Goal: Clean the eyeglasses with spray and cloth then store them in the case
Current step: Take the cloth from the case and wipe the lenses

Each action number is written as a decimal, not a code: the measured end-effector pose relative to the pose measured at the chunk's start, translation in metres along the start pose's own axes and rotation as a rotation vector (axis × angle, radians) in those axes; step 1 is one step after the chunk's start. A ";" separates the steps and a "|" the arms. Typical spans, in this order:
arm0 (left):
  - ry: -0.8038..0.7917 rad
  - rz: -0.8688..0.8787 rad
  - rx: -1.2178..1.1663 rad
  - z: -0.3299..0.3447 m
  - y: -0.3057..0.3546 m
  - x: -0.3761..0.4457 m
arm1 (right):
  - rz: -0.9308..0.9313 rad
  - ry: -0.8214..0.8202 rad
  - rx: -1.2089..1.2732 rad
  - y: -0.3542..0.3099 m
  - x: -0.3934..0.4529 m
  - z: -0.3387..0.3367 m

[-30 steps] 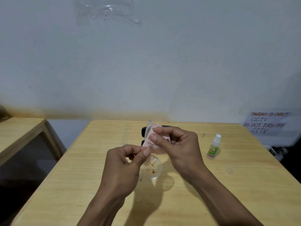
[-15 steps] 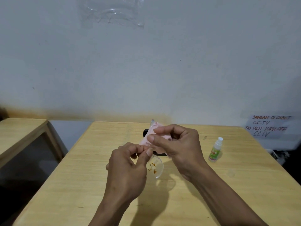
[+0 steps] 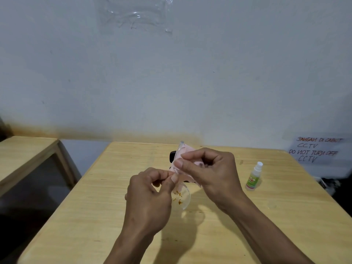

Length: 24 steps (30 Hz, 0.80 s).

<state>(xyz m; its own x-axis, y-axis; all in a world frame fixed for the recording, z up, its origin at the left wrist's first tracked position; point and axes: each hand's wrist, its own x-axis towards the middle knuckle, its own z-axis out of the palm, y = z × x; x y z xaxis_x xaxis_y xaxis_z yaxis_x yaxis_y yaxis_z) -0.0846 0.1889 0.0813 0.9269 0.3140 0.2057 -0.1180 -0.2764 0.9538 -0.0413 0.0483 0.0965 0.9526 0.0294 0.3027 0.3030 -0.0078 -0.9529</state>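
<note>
Clear-framed eyeglasses (image 3: 182,197) are held above the wooden table (image 3: 95,206). Orange specks dot the lower lens. My left hand (image 3: 150,197) pinches the frame near the bridge. With my right hand (image 3: 207,174) I press a pink cloth (image 3: 183,151) around the upper lens, thumb and fingers closed on it. A black case (image 3: 172,156) lies on the table behind my hands, mostly hidden. The small spray bottle (image 3: 254,177), white cap and green label, stands upright to the right of my right hand.
A second wooden table (image 3: 28,155) stands at the left across a dark gap. A paper note with handwriting (image 3: 316,149) hangs on the wall at right. Clear plastic (image 3: 135,14) is taped high on the wall.
Both hands keep their grips. The right hand with the cloth has shifted slightly on the upper lens; the glasses stay in about the same place.
</note>
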 end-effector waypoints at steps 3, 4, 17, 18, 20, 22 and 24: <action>-0.028 0.024 0.040 -0.001 0.000 -0.002 | -0.013 -0.022 -0.032 0.000 -0.001 -0.009; -0.030 0.033 0.056 -0.001 -0.001 -0.002 | -0.012 -0.022 -0.033 -0.001 -0.001 -0.011; 0.045 -0.045 -0.127 0.003 0.002 0.001 | 0.006 -0.027 0.004 -0.011 0.006 0.001; 0.032 -0.057 -0.151 0.002 0.002 0.001 | -0.002 -0.041 -0.011 -0.013 0.004 -0.001; -0.009 -0.072 -0.184 0.000 0.003 0.001 | 0.005 -0.079 -0.011 -0.014 0.002 -0.007; -0.040 -0.072 -0.188 -0.002 0.003 0.000 | 0.023 -0.106 0.000 -0.014 0.002 -0.014; -0.051 -0.058 -0.164 -0.003 0.002 -0.001 | 0.017 -0.109 -0.022 -0.013 0.004 -0.022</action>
<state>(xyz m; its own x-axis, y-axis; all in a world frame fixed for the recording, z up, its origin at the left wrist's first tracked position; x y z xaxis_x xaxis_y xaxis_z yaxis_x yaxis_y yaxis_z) -0.0865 0.1910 0.0838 0.9503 0.2771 0.1420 -0.1165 -0.1064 0.9875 -0.0403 0.0265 0.1105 0.9496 0.1371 0.2818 0.2885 -0.0314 -0.9570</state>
